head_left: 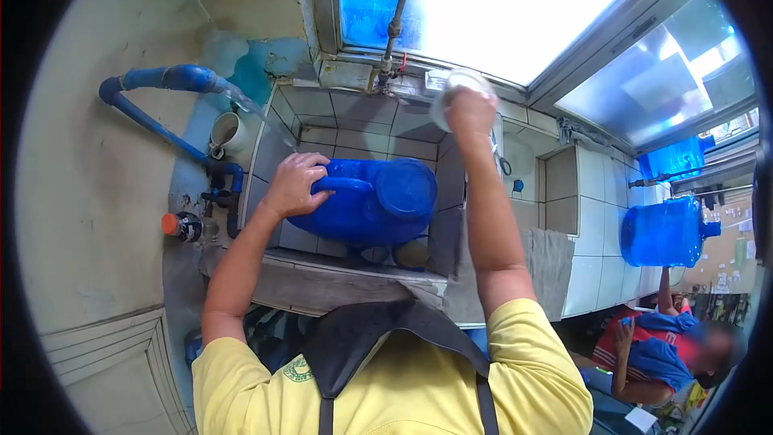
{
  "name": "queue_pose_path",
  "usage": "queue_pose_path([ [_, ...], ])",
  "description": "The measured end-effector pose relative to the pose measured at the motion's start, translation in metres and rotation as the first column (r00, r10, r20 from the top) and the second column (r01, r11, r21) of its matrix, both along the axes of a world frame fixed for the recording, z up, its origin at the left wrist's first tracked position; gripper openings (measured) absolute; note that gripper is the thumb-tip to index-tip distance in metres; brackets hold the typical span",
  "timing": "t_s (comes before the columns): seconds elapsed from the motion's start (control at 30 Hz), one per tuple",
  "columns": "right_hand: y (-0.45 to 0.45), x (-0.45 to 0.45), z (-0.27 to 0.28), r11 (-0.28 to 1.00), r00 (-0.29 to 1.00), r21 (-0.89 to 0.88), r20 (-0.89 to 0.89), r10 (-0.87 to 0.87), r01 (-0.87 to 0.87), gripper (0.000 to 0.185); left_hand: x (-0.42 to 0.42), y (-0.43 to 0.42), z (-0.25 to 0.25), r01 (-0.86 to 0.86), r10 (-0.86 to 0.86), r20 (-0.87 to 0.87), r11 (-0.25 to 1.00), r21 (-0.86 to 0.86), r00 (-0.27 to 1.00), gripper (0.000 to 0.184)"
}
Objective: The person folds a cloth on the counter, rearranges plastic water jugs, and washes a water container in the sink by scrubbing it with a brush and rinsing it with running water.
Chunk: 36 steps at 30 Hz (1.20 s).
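A large blue jug (354, 221) with a handle and a round blue cap (407, 188) lies in the tiled basin (346, 117). My left hand (296, 184) rests on the jug at the end of its handle, fingers curled over it. Farther up and to the right, my right hand (472, 113) holds a whitish round object (467, 80) near the window sill; it is blurred, and I cannot tell what it is. Water runs from the blue pipe (189, 78) into the basin's left side. A grey cloth (546, 270) hangs over the basin's front edge, below my right forearm.
A white cup (229, 130) hangs by the left wall, above a bottle with an orange cap (171, 224). A second basin (519, 153) lies to the right. Beyond it stands a blue water bottle (664, 231), with another person (652, 346) at the lower right.
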State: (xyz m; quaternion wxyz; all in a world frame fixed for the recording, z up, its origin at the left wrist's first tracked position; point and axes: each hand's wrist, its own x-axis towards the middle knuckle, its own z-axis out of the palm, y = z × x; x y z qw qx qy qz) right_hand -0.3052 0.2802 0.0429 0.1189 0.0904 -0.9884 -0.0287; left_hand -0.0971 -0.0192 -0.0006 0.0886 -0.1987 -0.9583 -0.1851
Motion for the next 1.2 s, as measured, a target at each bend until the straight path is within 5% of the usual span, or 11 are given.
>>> queue_pose_path([
  [0.2, 0.069, -0.059, -0.004, 0.988, 0.987, 0.01, 0.033, -0.155, 0.155, 0.023, -0.034, -0.019, 0.008, -0.177, 0.175, -0.044, 0.984, -0.033, 0.984, 0.021],
  [0.4, 0.113, -0.106, 0.001, 0.808, 0.842, -0.524, 0.535, 0.068, 0.268, 0.029, -0.067, -0.072, -0.01, -0.304, 0.304, 0.025, 0.953, -0.011, 0.952, 0.05],
  [0.6, 0.104, -0.142, 0.006, 0.971, 0.875, -0.125, 0.469, -0.125, 0.205, 0.029, -0.091, -0.069, -0.022, -0.65, 0.532, 0.4, 0.71, 0.269, 0.746, 0.073],
  [0.67, 0.102, -0.138, 0.013, 0.927, 0.889, -0.295, 0.451, -0.079, 0.232, 0.026, -0.09, -0.061, -0.018, -0.651, 0.62, 0.239, 0.755, 0.075, 0.747, 0.064],
  [0.83, 0.091, -0.114, 0.041, 0.681, 0.912, -0.67, 0.411, 0.007, 0.296, 0.019, -0.085, -0.056, -0.006, -0.615, 0.596, 0.259, 0.788, -0.01, 0.76, 0.071],
  [0.9, 0.054, -0.063, 0.046, 0.54, 0.981, -0.841, 0.07, 0.181, -0.039, 0.016, -0.085, -0.059, -0.006, -0.622, 0.603, 0.274, 0.783, -0.024, 0.749, 0.071],
  [0.93, 0.03, -0.039, 0.045, 0.547, 0.971, -0.836, 0.098, 0.22, -0.039, 0.021, -0.088, -0.059, -0.006, -0.619, 0.603, 0.285, 0.784, -0.039, 0.745, 0.07],
  [1.0, -0.02, 0.011, 0.016, 0.733, 0.919, -0.587, -0.046, 0.392, -0.343, 0.031, -0.092, -0.057, -0.004, -0.609, 0.6, 0.307, 0.79, -0.075, 0.739, 0.07],
  [1.07, -0.065, 0.049, -0.027, 0.615, 0.712, -0.397, -0.168, 0.681, -0.682, 0.044, -0.093, -0.058, -0.008, -0.593, 0.588, 0.267, 0.802, -0.072, 0.763, 0.071],
  [1.1, -0.086, 0.07, -0.041, 0.618, 0.629, -0.136, -0.272, 0.728, -0.774, 0.052, -0.09, -0.059, -0.014, -0.581, 0.579, 0.231, 0.811, -0.068, 0.782, 0.071],
  [1.2, -0.11, 0.066, -0.048, 0.533, 0.569, -0.199, -0.271, 0.777, -0.823, 0.061, -0.077, -0.057, -0.022, -0.553, 0.555, 0.166, 0.831, -0.064, 0.815, 0.073],
])
